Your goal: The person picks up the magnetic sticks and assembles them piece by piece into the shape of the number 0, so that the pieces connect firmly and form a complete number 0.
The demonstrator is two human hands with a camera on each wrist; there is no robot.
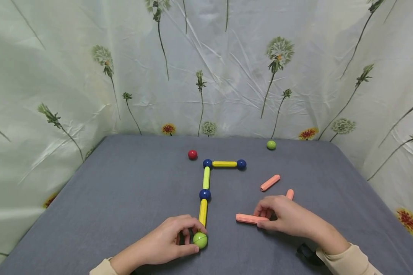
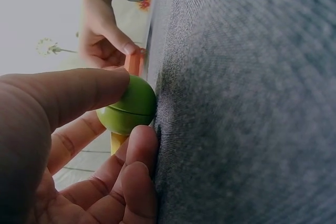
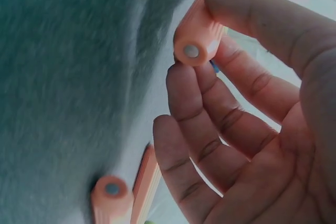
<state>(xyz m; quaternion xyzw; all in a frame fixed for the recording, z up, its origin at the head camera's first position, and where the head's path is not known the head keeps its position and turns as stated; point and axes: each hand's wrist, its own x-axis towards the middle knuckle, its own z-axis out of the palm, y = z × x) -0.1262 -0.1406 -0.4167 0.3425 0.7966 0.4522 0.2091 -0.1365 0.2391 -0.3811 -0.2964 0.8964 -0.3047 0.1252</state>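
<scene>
My left hand (image 1: 173, 240) pinches a green ball (image 1: 200, 240) at the near end of a yellow stick (image 1: 203, 214). That stick runs up to a blue ball (image 1: 205, 194), then a lime stick (image 1: 206, 178), a second blue ball (image 1: 208, 164), a yellow stick (image 1: 224, 164) going right, and a last blue ball (image 1: 241, 164). To the right, my right hand (image 1: 289, 215) pinches a salmon-pink stick (image 1: 249, 219) between thumb and fingers, low over the table. A pale round end shows on this pink stick (image 3: 195, 40) in the right wrist view.
Beyond the right hand lie two more pink sticks, one in the open (image 1: 270, 183) and one partly hidden (image 1: 290, 194). A red ball (image 1: 192, 154) and a loose green ball (image 1: 271, 144) rest toward the back of the grey table (image 1: 124, 183). Floral cloth (image 1: 227, 76) hangs behind.
</scene>
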